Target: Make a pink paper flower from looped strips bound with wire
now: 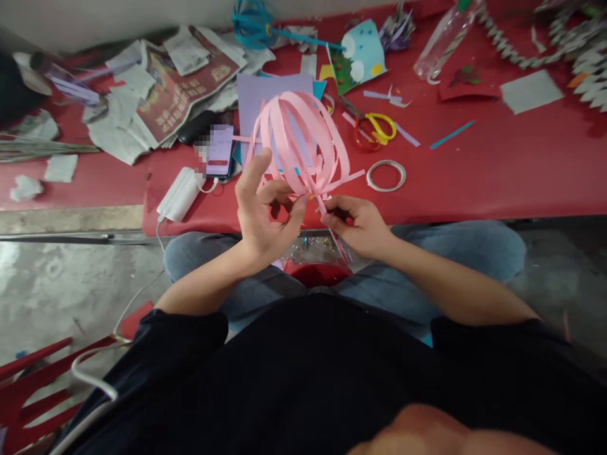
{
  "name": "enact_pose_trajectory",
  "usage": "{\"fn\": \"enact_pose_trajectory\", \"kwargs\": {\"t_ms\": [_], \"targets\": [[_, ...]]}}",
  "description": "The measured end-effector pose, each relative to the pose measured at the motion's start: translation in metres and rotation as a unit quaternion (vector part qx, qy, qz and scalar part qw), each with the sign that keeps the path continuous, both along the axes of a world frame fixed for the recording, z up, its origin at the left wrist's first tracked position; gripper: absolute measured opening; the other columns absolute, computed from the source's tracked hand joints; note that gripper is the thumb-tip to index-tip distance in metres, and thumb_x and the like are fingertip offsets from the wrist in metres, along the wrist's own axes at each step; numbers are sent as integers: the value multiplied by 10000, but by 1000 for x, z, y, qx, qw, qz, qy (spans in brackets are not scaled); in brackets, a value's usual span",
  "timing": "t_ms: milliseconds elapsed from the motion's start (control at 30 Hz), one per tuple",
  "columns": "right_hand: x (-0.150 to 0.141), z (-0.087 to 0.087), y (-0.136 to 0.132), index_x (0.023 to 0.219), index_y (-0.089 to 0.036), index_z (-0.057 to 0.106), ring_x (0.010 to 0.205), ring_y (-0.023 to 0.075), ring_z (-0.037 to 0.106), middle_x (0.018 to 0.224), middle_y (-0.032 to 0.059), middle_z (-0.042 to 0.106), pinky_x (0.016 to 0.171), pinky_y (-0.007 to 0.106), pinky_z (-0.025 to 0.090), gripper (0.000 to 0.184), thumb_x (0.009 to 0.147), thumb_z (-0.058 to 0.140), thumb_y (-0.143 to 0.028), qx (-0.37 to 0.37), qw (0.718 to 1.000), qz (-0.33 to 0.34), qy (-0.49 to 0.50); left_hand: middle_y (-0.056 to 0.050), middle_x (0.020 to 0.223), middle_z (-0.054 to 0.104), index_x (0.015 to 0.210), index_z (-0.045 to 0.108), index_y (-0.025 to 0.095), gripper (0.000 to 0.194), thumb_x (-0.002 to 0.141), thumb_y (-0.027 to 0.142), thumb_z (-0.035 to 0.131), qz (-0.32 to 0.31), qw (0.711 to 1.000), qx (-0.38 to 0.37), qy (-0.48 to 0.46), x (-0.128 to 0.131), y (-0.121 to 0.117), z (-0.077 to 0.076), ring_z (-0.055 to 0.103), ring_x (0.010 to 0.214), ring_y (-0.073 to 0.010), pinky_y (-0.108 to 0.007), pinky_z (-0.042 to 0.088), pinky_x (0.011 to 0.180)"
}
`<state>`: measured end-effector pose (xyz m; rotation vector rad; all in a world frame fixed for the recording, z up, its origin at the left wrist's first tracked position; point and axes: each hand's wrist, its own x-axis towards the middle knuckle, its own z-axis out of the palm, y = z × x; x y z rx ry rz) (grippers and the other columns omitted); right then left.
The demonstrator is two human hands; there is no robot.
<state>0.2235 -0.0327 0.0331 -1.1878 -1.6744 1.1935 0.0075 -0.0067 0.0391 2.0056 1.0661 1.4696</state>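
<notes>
A ball-shaped bundle of pink paper strips [289,126] is held up over the front edge of the table. Its loops gather at a small orange-yellow spot near the bottom. There, the thumb and index finger of my left hand [268,215] pinch the base of the strips, its little finger raised. My right hand [358,224] is closed on the pink strip stem [321,205] just below the gathering point. The stem's lower end hangs down past my fingers. One loose pink strip end sticks out to the right.
Yellow-and-red scissors [379,129] and a roll of tape [386,175] lie to the right. Purple paper [246,88] is behind the ball. A phone [220,150], white power bank [180,194] and newspapers [184,88] lie left. A blue strip ball [251,25] and plastic bottle [443,44] are farther back.
</notes>
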Motion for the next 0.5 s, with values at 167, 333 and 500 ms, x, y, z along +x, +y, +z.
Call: {"fn": "enact_pose_trajectory", "kwargs": {"t_ms": [167, 333, 500], "targets": [[1, 6, -1, 1000, -204, 723, 686, 120, 517, 821, -6, 681, 667, 293, 413, 117, 988, 682, -313, 16, 1000, -9, -2, 4, 1132, 781, 1640, 272, 380, 756, 1037, 337, 725, 33, 997, 68, 18, 2, -2, 1, 620, 584, -57, -207, 520, 532], [1, 6, -1, 1012, -200, 729, 725, 136, 565, 848, 13, 706, 693, 296, 444, 157, 1005, 674, -347, 28, 1000, -7, -7, 9, 1069, 796, 1613, 365, 359, 675, 1041, 325, 722, 55, 995, 63, 51, 1, -4, 4, 645, 605, -70, -235, 556, 588], [1, 4, -1, 1025, -186, 736, 747, 139, 589, 869, 22, 712, 719, 298, 459, 180, 1014, 677, -356, 43, 999, 0, 0, -32, 1261, 777, 1585, 409, 363, 641, 1033, 309, 731, 42, 996, 61, 51, -2, -3, 4, 733, 726, -95, -260, 581, 625]]}}
